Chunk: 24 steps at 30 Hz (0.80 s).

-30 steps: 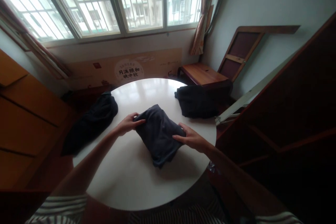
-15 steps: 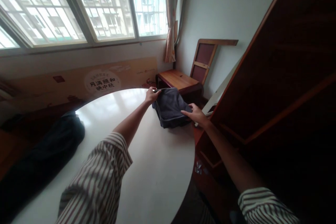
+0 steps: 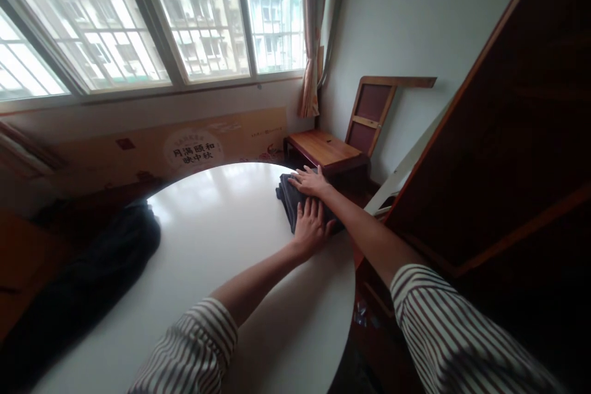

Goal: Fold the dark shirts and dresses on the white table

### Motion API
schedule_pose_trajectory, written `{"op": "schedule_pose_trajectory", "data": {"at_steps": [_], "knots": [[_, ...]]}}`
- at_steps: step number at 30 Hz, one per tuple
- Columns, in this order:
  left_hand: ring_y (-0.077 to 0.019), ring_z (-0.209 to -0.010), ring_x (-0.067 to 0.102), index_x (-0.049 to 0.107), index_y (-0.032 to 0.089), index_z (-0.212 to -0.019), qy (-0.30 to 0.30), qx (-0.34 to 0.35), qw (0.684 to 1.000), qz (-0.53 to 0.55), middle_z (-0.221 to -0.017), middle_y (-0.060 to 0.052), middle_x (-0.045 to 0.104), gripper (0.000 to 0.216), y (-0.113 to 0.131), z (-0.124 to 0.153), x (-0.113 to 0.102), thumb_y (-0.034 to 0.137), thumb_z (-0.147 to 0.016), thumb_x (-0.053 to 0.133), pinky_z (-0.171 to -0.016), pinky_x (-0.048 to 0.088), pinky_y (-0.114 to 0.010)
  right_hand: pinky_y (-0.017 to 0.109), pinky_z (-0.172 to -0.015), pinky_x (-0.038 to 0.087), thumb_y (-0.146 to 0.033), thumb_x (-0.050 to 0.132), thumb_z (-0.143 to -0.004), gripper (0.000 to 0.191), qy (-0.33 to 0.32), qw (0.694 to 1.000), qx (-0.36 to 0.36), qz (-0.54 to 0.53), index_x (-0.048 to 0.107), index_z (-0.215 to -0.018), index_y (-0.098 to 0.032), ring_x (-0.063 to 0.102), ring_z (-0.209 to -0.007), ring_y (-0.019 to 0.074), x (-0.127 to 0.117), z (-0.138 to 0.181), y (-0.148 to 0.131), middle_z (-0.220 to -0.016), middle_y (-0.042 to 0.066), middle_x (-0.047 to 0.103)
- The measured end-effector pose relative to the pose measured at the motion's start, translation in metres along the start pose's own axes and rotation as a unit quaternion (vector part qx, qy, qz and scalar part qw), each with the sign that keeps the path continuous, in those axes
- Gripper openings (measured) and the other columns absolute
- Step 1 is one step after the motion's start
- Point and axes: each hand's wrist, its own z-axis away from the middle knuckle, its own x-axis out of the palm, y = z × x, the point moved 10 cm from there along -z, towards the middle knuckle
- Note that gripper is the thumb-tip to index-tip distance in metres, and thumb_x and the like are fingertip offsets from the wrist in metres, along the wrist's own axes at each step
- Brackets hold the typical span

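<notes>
A folded dark garment (image 3: 289, 200) lies near the far right edge of the white round table (image 3: 221, 228). My left hand (image 3: 311, 228) rests flat on its near side, fingers spread. Just beyond it, my right hand (image 3: 310, 182) presses on the far part of the cloth, palm down with fingers apart. Both hands cover much of the garment, so its exact kind cannot be made out.
Another dark cloth (image 3: 106, 265) lies along the table's left edge. Past the table stand a low wooden stool or bench (image 3: 323, 148) and a wooden frame (image 3: 369, 114) against the wall. A large dark wooden panel (image 3: 498, 154) leans at the right.
Both hands have let go of the garment's edges and now lie flat on top of it. The right hand has moved left and farther away, the left nearer. The cloth looks more compactly folded.
</notes>
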Motion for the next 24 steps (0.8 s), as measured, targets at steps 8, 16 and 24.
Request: {"op": "schedule_pose_trajectory", "data": {"at_steps": [8, 16, 24], "knots": [[-0.0245, -0.128, 0.051, 0.05, 0.018, -0.137, -0.022, 0.049, 0.994, 0.094, -0.14, -0.013, 0.055, 0.044, -0.027, 0.074, -0.069, 0.034, -0.103, 0.027, -0.11, 0.036, -0.046, 0.051, -0.108, 0.026, -0.034, 0.04, -0.097, 0.039, 0.169, 0.982, -0.056, -0.058, 0.061, -0.122, -0.012, 0.045, -0.123, 0.0323, -0.05, 0.015, -0.074, -0.124, 0.02, 0.06], [-0.0266, -0.111, 0.059, 0.057, 0.015, -0.124, 0.105, -0.33, 0.935, 0.07, -0.125, -0.013, 0.059, 0.038, -0.259, 0.207, -0.213, 0.036, -0.093, 0.061, -0.094, 0.05, -0.047, 0.026, -0.064, 0.039, -0.035, 0.045, -0.095, 0.026, 0.12, 0.968, -0.164, -0.15, 0.063, -0.088, -0.018, 0.057, -0.061, 0.016, -0.004, 0.121, -0.153, -0.068, 0.003, 0.061], [-0.0222, -0.103, 0.062, 0.059, 0.017, -0.121, 0.094, -0.338, 0.933, 0.076, -0.12, -0.008, 0.06, 0.033, -0.246, 0.226, -0.207, 0.036, -0.094, 0.06, -0.086, 0.054, -0.041, 0.025, -0.06, 0.037, -0.034, 0.047, -0.094, 0.027, 0.062, 0.969, -0.164, -0.175, 0.064, -0.079, -0.019, 0.057, -0.059, 0.0158, 0.022, 0.138, -0.167, -0.066, 0.003, 0.063]]}}
